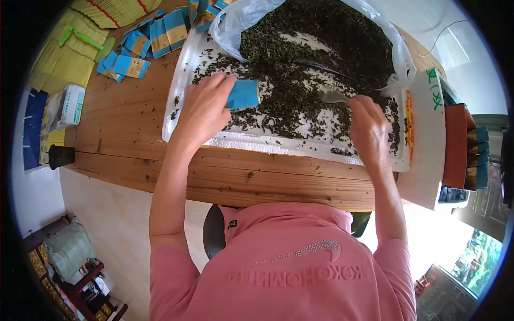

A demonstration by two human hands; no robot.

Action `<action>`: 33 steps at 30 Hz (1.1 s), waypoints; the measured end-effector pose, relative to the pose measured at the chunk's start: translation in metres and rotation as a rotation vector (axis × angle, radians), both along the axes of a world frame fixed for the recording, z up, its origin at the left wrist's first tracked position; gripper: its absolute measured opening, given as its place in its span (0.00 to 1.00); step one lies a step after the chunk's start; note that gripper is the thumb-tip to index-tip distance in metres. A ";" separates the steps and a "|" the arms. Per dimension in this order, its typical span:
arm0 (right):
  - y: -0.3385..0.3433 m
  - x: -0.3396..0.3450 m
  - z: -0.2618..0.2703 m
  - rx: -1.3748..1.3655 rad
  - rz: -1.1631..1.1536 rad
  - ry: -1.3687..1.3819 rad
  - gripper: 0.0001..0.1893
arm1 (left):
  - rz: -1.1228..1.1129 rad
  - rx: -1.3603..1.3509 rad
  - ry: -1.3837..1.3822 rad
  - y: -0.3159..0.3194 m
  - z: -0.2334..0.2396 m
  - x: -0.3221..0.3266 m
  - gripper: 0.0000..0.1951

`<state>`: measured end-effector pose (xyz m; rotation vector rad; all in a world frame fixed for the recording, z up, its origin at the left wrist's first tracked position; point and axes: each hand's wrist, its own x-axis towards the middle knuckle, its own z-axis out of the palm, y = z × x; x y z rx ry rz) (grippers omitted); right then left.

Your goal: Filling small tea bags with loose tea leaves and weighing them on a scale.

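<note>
My left hand [207, 106] grips a small blue paper packet [243, 94] above the left part of a white foam tray [257, 143]. Dark dried leaves, like loose tea [277, 96], lie scattered over the tray and thicken towards its far side. Over on the right, my right hand [369, 128] pinches a small translucent scoop [334, 97], its bowl low over the leaves. Whether the scoop carries any leaves is hard to make out. A large clear plastic bag [235, 28] lies open at the back of the tray, with a heap of the same leaves in its mouth.
Several blue and brown packets [132, 66] lie on the wooden table [124, 116] at the left, near stacked yellow paper [70, 52] and a green plastic tool [86, 40]. A black cup [61, 156] stands by the left edge. A white foam box [423, 132] borders the tray's right.
</note>
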<state>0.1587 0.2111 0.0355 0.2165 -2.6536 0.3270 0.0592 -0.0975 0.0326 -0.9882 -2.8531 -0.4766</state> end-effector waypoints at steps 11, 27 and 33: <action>-0.038 -0.007 -0.005 -0.445 0.051 -0.001 0.09 | -0.048 0.074 -0.206 0.038 -0.007 0.003 0.27; -0.034 -0.032 0.087 0.144 0.456 0.378 0.15 | 0.000 0.926 -0.667 0.061 -0.027 0.010 0.33; -0.043 -0.029 0.077 0.227 0.531 0.233 0.15 | 0.059 0.972 -0.728 0.064 -0.029 0.009 0.35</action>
